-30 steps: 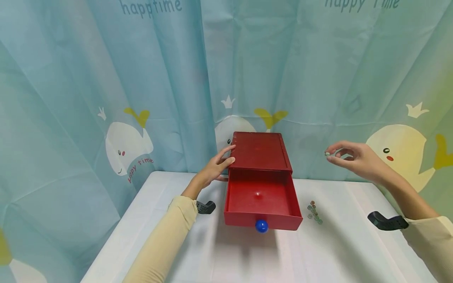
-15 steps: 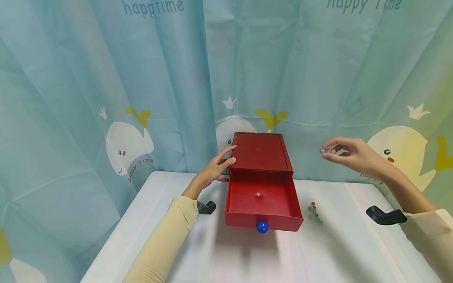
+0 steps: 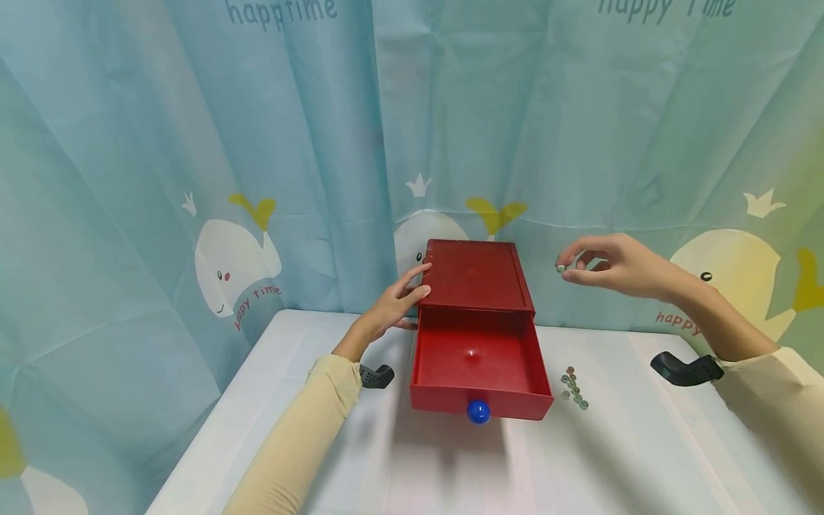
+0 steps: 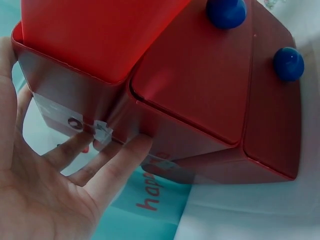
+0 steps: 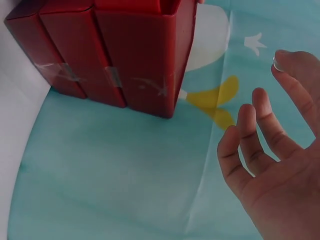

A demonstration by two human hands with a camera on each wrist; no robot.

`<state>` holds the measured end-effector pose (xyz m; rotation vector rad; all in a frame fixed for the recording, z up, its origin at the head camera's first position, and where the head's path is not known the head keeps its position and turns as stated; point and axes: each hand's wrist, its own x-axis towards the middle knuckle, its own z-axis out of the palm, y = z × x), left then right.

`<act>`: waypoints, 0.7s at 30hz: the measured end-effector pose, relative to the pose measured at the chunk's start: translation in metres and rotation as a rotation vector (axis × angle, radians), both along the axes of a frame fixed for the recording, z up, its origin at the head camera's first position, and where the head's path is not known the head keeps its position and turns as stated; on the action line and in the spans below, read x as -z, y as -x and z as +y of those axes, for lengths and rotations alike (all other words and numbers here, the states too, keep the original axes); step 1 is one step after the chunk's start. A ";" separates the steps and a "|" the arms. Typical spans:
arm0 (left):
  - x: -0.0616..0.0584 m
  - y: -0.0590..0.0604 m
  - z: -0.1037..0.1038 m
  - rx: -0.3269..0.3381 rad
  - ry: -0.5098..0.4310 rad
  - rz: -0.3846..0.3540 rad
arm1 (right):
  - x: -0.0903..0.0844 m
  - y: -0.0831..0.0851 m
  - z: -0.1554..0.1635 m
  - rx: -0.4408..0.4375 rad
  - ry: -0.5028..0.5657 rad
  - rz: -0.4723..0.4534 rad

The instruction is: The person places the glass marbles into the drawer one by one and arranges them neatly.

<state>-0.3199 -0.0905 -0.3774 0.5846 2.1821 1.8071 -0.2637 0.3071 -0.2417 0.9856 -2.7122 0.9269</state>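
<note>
A red drawer cabinet [image 3: 476,275] stands at the back of the table, its top drawer [image 3: 473,357] pulled out, with a bare red bottom. My left hand [image 3: 386,311] rests against the cabinet's left side and top edge, fingers spread; the left wrist view has several fingertips [image 4: 142,142] pressing the side wall. To the right of the cabinet, in the air, my right hand [image 3: 618,266] pinches a small round, glass-like bead [image 3: 561,269] between thumb and index finger. In the right wrist view the bead [image 5: 276,64] shows as a clear edge at the fingertip, the other fingers loosely bent.
Several similar small beads [image 3: 575,390], greenish and reddish, lie on the white table [image 3: 618,443] right of the drawer. Two lower drawers with blue knobs [image 4: 288,64] are closed. A patterned curtain [image 3: 470,107] hangs behind the table.
My right hand has moved left and slightly up toward the cabinet, carrying the bead. The left hand, the cabinet and the beads on the table stay where they were.
</note>
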 end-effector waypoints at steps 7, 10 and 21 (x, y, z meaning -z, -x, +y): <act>0.001 0.001 0.000 0.000 0.003 0.007 | -0.010 0.006 -0.023 -0.067 -0.038 -0.074; 0.000 0.001 0.001 -0.002 0.002 0.003 | -0.012 0.010 -0.034 -0.098 -0.052 -0.095; 0.000 0.001 0.002 -0.020 0.011 -0.006 | -0.012 0.022 -0.080 -0.294 -0.087 -0.092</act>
